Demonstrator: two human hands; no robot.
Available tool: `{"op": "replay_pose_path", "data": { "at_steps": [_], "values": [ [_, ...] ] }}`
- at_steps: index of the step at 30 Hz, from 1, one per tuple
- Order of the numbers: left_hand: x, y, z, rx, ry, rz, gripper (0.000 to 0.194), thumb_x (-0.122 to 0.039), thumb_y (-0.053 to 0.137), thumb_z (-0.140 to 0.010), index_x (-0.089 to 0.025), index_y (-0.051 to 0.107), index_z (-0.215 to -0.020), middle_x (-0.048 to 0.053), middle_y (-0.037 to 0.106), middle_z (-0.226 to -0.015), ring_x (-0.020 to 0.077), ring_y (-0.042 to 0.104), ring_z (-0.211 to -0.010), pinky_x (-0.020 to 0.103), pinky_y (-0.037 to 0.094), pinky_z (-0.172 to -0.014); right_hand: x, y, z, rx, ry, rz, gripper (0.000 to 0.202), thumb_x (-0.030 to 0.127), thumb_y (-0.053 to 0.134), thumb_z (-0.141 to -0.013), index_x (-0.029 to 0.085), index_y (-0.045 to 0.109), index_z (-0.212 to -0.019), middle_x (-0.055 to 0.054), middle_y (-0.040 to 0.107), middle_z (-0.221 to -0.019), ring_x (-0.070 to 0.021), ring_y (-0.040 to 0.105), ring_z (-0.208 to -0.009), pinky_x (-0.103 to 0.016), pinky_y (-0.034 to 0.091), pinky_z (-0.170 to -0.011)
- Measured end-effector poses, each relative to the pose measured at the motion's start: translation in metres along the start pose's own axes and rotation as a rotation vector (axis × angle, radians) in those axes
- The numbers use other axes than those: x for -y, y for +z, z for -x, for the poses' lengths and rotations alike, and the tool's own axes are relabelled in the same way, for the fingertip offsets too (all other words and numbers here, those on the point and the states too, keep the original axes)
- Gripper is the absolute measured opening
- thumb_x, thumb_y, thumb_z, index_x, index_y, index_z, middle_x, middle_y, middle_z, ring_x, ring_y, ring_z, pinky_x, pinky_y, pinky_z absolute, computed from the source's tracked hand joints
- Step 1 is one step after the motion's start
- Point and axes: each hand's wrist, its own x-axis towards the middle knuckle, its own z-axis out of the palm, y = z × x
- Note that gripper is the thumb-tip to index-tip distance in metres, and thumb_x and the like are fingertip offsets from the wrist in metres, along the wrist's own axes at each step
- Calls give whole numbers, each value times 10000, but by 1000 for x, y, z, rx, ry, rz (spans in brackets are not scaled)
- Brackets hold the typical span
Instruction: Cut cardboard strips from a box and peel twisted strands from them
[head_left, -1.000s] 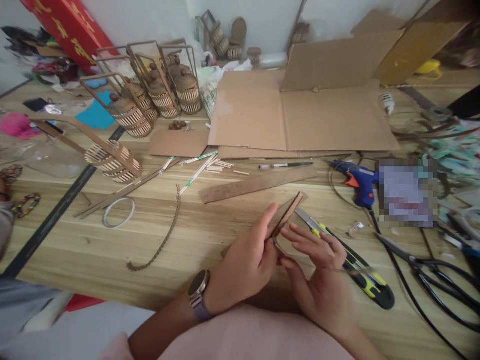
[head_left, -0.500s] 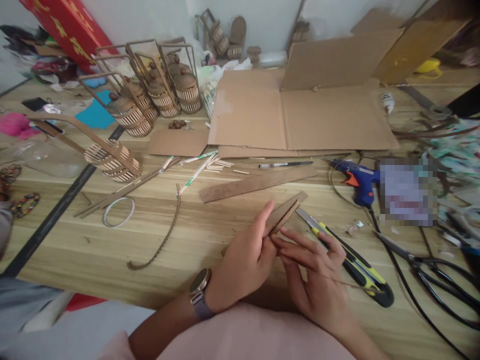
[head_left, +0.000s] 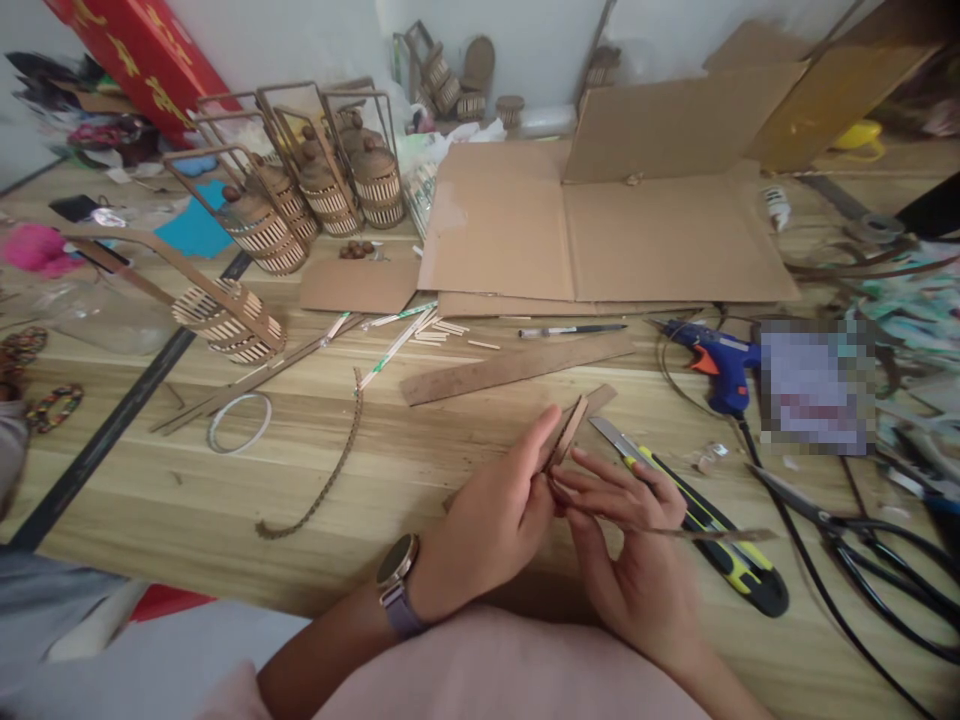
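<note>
Near the table's front edge my left hand (head_left: 491, 530), with a watch at the wrist, is closed on a narrow brown strip (head_left: 571, 425) that slants up between thumb and fingers. Against it, my right hand (head_left: 626, 540) pinches a thin strip (head_left: 731, 536) whose tail sticks out to the right over the cutter. The fingers hide where the two strips meet. A cardboard strip (head_left: 602, 398) lies on the table behind my fingertips. Just right of my right hand is a yellow and black cutter (head_left: 739, 560) with its blade out.
A blue glue gun (head_left: 724, 365) and black scissors (head_left: 832, 520) lie at the right. Flattened cardboard (head_left: 660, 240) covers the back. Small slatted baskets (head_left: 326, 195) stand at the back left, one basket (head_left: 229, 320) nearer. A braided strip (head_left: 341, 460) and white ring (head_left: 238, 422) lie left.
The narrow strip in my left hand has tilted more upright. The thin strip's tail at my right hand has swung up and now crosses over the cutter.
</note>
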Motion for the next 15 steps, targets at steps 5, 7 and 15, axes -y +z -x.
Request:
{"op": "replay_pose_path", "data": {
  "at_steps": [5,7,15],
  "values": [
    [1,1,0,-17,-20,-2,595,-145,384,-977,-161,262,-1559,130,513,-1512,226,580,-1301,410,478,-1087,1,-1,-1,27,-29,43,147,126,571,-944,264,577,-995,1,785,-1033,-190,724,-1012,-424,341,-1035],
    [1,2,1,-12,-35,-6,601,-151,403,-974,-175,269,-1559,129,530,-1497,234,587,-1292,420,484,-1075,1,-2,-2,21,-46,43,179,90,563,-938,259,572,-997,5,789,-999,-180,732,-972,-419,337,-1040],
    [4,3,1,-34,-86,17,627,-148,459,-948,-208,296,-1551,96,694,-1289,226,662,-1158,388,532,-986,0,-1,1,-5,-8,-25,186,89,576,-921,258,564,-996,16,786,-994,-171,738,-940,-413,353,-1060]
  ]
}}
